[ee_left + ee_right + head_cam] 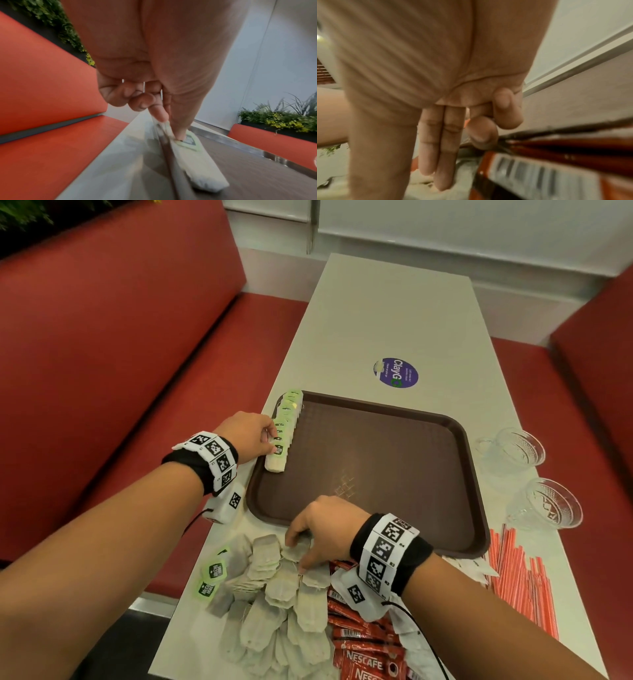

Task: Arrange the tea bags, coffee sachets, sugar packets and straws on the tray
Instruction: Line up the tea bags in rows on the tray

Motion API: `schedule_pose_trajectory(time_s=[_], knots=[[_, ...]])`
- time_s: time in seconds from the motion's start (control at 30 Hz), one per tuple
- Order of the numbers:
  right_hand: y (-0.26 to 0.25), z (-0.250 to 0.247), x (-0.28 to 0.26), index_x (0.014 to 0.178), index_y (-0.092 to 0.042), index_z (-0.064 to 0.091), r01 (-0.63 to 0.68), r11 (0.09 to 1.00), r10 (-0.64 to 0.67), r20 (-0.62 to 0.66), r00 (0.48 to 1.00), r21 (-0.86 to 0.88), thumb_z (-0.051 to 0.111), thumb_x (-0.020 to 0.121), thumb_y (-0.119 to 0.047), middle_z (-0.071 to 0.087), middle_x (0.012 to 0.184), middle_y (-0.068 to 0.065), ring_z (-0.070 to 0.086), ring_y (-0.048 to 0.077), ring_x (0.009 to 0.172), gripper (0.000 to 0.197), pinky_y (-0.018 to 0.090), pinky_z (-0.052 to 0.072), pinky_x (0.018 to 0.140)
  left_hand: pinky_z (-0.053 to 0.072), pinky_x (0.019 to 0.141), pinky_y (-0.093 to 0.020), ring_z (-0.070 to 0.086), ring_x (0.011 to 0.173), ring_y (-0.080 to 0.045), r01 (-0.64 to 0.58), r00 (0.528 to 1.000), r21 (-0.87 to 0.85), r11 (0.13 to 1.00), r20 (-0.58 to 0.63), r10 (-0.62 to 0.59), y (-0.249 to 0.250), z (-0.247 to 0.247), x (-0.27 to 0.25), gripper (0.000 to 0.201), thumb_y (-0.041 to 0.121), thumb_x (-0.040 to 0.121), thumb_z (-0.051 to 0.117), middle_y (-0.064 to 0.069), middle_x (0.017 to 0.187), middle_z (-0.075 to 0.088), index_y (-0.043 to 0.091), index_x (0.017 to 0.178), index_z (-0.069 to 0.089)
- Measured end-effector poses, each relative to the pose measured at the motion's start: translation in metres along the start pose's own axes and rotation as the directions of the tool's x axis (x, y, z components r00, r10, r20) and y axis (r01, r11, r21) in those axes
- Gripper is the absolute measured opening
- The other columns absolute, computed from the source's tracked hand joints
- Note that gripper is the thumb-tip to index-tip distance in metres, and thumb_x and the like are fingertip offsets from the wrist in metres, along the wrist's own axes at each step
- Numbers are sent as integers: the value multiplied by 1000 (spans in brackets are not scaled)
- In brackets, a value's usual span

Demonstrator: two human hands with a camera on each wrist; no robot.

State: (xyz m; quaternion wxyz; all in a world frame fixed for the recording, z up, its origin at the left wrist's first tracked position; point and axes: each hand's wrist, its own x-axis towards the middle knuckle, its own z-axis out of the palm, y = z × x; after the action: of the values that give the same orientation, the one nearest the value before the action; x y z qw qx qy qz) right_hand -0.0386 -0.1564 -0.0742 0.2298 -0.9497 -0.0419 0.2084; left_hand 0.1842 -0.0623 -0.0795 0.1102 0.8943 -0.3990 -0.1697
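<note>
Tea bags (287, 424) stand in an overlapping row along the left rim of the brown tray (376, 467), green tags up. The left hand (248, 436) sits at the near end of that row, thumb and forefinger pinching the nearest bag (192, 159); in the left wrist view the thumb tip presses just beside its green tag while the other fingers (120, 94) curl back into the palm. That bag lies across the tray's rim, partly on the tray floor.

Just this side of the tray's near edge, the right hand (325, 530) reaches down into a loose heap of tea bags (284, 604) on the table (394, 313). Its fingers bend onto the top bags and seem to be picking at one, though whether any bag is actually caught between them cannot be told; the right wrist view shows two fingers (436, 148) straight and two curled.

Immediately right of that hand lie red coffee sachets (363, 645), with white sugar packets (476, 568) beyond the wrist and red-striped straws (520, 577) farther right. Two glass cups (527, 474) stand right of the tray. A purple round sticker (396, 372) lies beyond the tray's far edge.
</note>
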Motion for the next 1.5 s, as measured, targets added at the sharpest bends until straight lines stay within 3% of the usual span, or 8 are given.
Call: schedule_pose_trajectory(time_s=[0.27,0.63,0.8,0.9,0.97,1.13,1.33,1.5], knots=[[-2,3,4,98,-28,78,-4,1000,4,-1,1000,-1,75,82,-37,75,94,-10,66,11,85,18,31,55,82,44,69,-28,55,80,-10,-120,985,90,989,133,108,13,10,-5,32,39,74,82,11,89,58,31,99,64],[2,2,-22,76,-22,59,-50,963,130,-293,947,265,66,86,-26,60,69,-8,54,10,63,13,29,47,63,48,75,-27,57,79,0,-245,965,-101,964,-120,233,29,-3,-83,13,41,84,72,18,83,61,36,94,65],[-5,7,-38,67,-19,48,-22,905,192,-361,913,426,58,82,-18,74,87,-6,66,4,77,18,34,55,72,42,68,-14,55,78,10,-230,964,-35,972,129,233,31,9,-140,17,47,85,71,20,92,63,36,98,70],[-14,10,-48,68,-8,45,-31,870,246,-379,892,492,55,85,-11,73,78,3,64,-5,67,19,34,51,62,32,58,-8,53,69,12,-139,963,6,990,236,133,27,23,-159,22,46,84,74,23,85,60,35,103,72],[-20,12,-54,67,-11,43,-33,855,279,-404,871,518,55,85,-8,66,68,7,65,4,62,21,30,46,57,35,59,-10,54,68,10,-74,967,-10,997,243,74,26,30,-166,27,46,81,77,25,77,55,34,105,72],[-24,24,-63,67,-18,35,-25,859,295,-454,841,512,56,87,-8,37,59,-7,36,4,48,31,25,37,53,40,68,-17,54,70,9,-50,976,-48,998,208,59,25,35,-174,29,48,81,76,24,73,55,34,106,73],[-21,35,-67,88,-23,48,-14,867,278,-459,844,499,60,89,-15,52,69,-2,40,7,54,15,28,41,59,41,72,-18,58,78,1,-98,989,-51,994,106,103,27,32,-177,21,39,95,62,17,93,71,31,109,75],[-26,32,-61,101,-27,63,17,881,233,-464,854,473,73,86,-27,58,79,-11,50,2,66,18,23,46,66,41,65,-18,57,72,7,-222,974,-218,950,-102,204,44,14,-183,12,33,94,65,20,78,64,33,101,76]])
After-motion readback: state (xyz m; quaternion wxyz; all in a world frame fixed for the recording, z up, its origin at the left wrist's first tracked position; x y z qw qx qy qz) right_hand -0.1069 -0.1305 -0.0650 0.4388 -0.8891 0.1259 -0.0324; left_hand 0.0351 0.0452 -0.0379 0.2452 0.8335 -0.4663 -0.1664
